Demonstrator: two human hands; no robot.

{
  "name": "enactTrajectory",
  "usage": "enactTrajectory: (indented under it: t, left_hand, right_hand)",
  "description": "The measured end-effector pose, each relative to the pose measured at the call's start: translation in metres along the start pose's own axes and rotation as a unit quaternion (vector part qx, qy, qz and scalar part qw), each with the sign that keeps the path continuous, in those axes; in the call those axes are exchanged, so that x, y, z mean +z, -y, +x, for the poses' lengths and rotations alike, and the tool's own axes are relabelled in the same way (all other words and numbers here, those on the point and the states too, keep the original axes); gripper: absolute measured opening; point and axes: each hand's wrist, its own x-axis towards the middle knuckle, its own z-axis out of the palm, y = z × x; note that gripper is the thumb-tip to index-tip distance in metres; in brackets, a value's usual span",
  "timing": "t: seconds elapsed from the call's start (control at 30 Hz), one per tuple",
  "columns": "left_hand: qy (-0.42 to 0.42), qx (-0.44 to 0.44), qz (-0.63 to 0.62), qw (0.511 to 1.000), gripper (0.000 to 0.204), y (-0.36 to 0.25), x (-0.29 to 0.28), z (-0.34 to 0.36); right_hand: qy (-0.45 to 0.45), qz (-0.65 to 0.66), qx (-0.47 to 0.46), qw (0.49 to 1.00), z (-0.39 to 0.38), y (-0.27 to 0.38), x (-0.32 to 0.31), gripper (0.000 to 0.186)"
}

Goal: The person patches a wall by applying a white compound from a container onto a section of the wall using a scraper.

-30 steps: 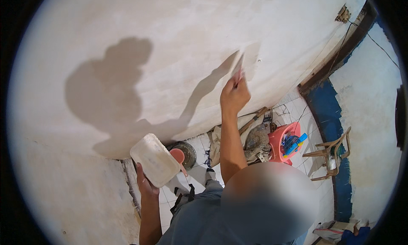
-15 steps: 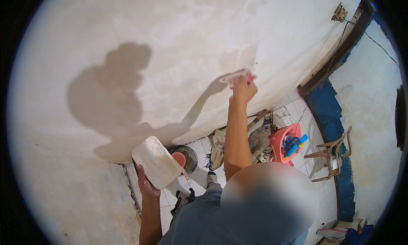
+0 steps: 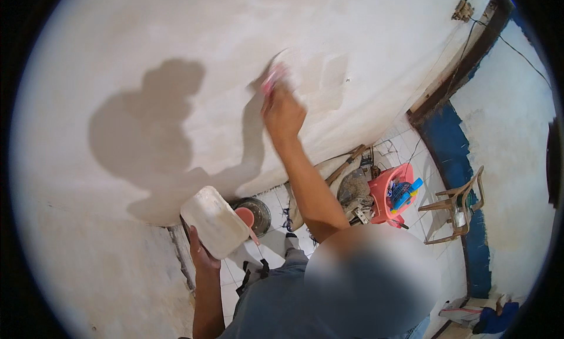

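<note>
My left hand (image 3: 201, 249) grips a pale, shallow rectangular tray (image 3: 215, 222) by its near left edge, down at the foot of the wall. At the end of my stretched right arm, my right hand (image 3: 285, 113) is closed round a pink putty scraper (image 3: 274, 77), slightly blurred by motion. Its blade lies against the off-white plastered wall (image 3: 235, 27), and its outer edge is hard to make out. Just right of the scraper, a darker, damp-looking patch (image 3: 323, 83) marks the plaster. My shadow falls on the wall to the left.
On the tiled floor below stand a dark round basin (image 3: 262, 214) and a pink dipper (image 3: 244, 216). Farther right is a pink tub (image 3: 380, 193) with blue-handled tools, beside a grey sack-like heap (image 3: 354, 186). A brown chair (image 3: 461, 204) stands near the blue-painted wall band (image 3: 449, 139).
My right hand has swept the scraper left and slightly up across the wall, away from the damp-looking patch. The left hand and tray stay almost in place.
</note>
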Motion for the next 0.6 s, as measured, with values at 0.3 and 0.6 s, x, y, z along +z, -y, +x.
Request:
enactTrajectory:
  t: [0.3, 0.6]
  left_hand:
    - [0.011, 0.028, -0.025, 0.999, 0.055, -0.002, 0.002, -0.002]
    - [0.002, 0.023, -0.028, 0.999, 0.056, 0.0, 0.001, -0.002]
  right_hand:
    - [-0.116, 0.395, 0.318, 0.854, -0.024, -0.073, -0.043, 0.017]
    - [-0.017, 0.179, 0.037, 0.983, 0.001, 0.021, -0.048, 0.013]
